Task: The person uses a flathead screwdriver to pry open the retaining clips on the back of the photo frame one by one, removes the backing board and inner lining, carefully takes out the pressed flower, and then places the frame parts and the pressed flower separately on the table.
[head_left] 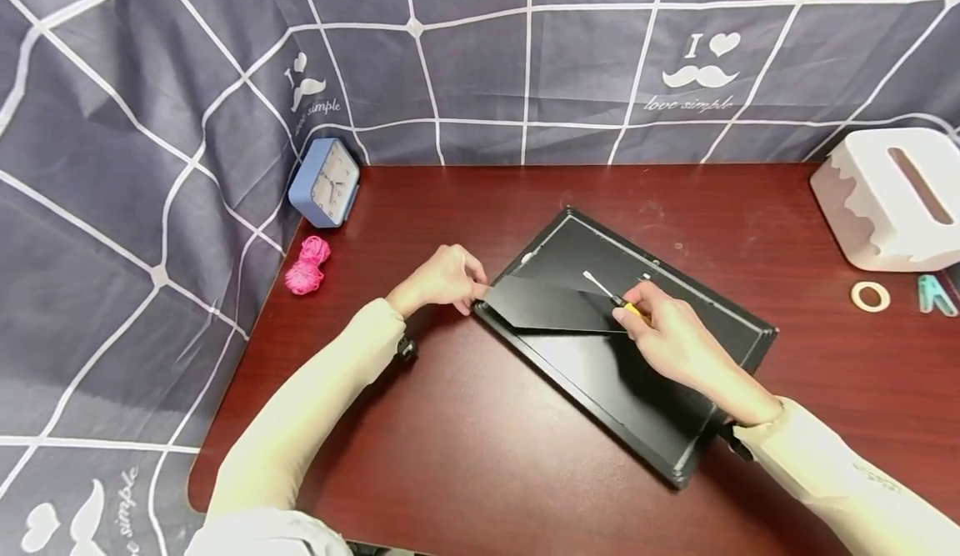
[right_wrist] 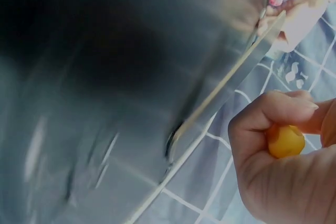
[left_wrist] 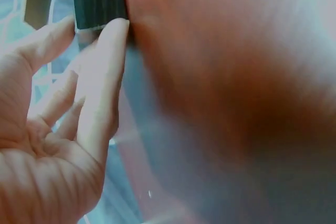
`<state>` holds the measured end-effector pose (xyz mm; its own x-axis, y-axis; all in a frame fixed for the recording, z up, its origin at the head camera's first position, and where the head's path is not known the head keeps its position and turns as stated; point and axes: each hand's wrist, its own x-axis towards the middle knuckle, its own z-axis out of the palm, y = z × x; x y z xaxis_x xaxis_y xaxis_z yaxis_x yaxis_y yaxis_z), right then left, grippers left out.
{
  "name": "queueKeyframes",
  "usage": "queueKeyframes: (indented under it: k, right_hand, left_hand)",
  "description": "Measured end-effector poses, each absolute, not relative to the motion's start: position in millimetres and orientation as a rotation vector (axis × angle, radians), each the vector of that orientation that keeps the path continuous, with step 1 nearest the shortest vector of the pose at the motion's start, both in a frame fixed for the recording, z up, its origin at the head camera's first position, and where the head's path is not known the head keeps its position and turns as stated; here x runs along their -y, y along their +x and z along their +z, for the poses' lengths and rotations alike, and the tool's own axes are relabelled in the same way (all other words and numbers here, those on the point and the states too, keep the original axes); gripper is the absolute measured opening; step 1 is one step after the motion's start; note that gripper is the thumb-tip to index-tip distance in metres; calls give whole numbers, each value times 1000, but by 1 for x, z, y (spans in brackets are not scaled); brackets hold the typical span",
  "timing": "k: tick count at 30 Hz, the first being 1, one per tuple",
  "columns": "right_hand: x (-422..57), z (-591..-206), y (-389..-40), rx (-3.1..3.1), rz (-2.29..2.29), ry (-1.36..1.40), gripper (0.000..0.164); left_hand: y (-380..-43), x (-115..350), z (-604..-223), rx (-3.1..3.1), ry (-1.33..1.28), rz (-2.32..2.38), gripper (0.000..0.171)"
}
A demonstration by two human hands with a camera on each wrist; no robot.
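Pinching its corner, the left hand (head_left: 446,277) should steady the black panel (head_left: 577,252) at four o'clock while the right hand (head_left: 678,343), gripping a flathead screwdriver (head_left: 615,299), eases (never forces) the raised sheet (head_left: 547,302).

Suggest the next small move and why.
The right hand might turn the screwdriver toward the near edge of the dark sheet: that edge looks raised off the panel, the tip points away, and the left hand is at one corner.

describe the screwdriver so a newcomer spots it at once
Find the red-brown table, then the black panel lying on it. Above that panel, the right hand holds the screwdriver, whose slim pale shaft and yellow handle stand out from the dark sheet beneath.
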<state>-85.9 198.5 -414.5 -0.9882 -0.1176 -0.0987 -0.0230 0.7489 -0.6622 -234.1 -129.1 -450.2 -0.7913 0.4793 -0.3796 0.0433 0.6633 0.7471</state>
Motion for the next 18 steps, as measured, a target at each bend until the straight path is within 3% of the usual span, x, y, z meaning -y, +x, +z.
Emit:
queueKeyframes:
  k: [8, 18]
  right_hand:
    - [-182, -416, -91, -2757, -1079, -136, 16]
    - [-162, -422, -95, -2744, -1101, -246, 7]
  left_hand:
    - [-189, 128, -449, -2110, 290, 1092, 3]
    - [-134, 117, -455, -1771, 87, 1201, 20]
